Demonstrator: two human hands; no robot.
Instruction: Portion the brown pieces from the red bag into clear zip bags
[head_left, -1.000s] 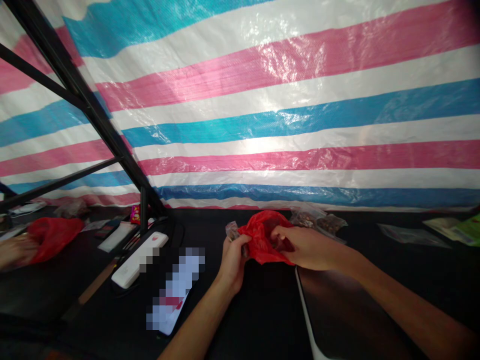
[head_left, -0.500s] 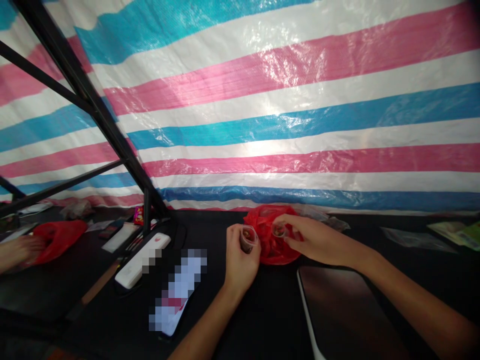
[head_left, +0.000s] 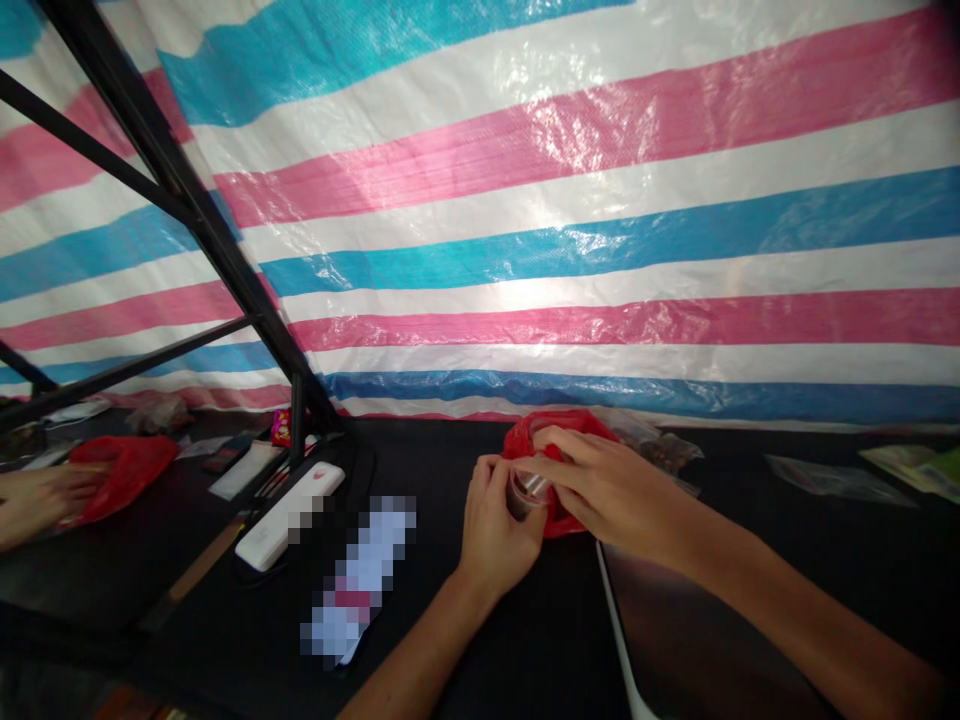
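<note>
The left hand is curled round a small clear container, mouth up, contents too indistinct for me; the right hand reaches over that mouth, whether pinching anything I can't tell. Just behind sits a red bag, beside clear plastic holding brown bits
</note>
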